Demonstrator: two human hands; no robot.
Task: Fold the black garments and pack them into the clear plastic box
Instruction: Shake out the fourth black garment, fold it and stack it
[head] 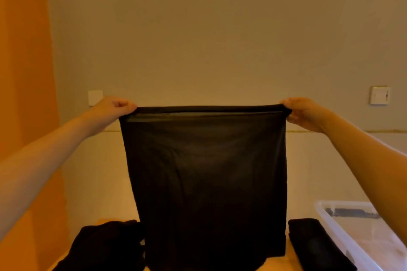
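The left hand (114,105) and right hand (301,110) each pinch a top corner of a thin, matte black garment (204,182), stretched taut between both grips and hanging flat. Below the right grip, a clear plastic box (361,237) holds something dark; beside it lies a folded black garment (317,246). Below the left grip, a crumpled black pile (103,246) rests on the surface (66,259).

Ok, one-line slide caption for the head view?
Both hands, left and right, hold a black garment up by its top corners, clear box at right.
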